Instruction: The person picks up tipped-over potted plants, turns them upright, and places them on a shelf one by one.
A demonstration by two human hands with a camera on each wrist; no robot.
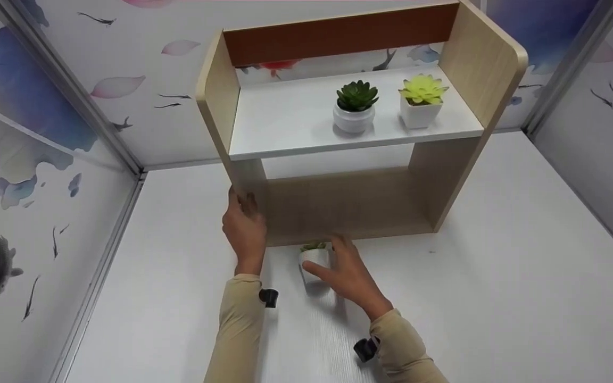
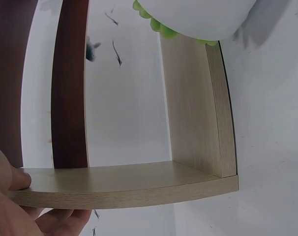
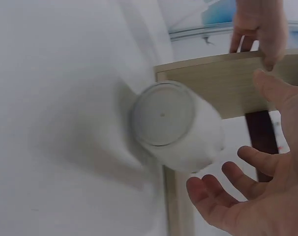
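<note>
My left hand (image 1: 246,231) grips the front edge of the left side panel (image 2: 124,189) of a small wooden shelf unit, thumb on one face and fingers on the other. Just in front of the unit, a small white pot (image 1: 313,261) with a green succulent (image 1: 314,246) is tipped over. In the right wrist view its round base (image 3: 163,115) faces the camera, and its leaves point toward the shelf. My right hand (image 1: 350,274) is beside the pot, its fingers spread and relaxed, with a gap between fingertips and pot in the right wrist view.
On the unit's white upper shelf (image 1: 280,114) stand a dark green succulent in a round white pot (image 1: 354,118) and a yellow-green one in a square white pot (image 1: 421,113). A brown back board (image 1: 338,34) spans the top. Patterned wall panels (image 1: 61,213) enclose the white table (image 1: 524,276).
</note>
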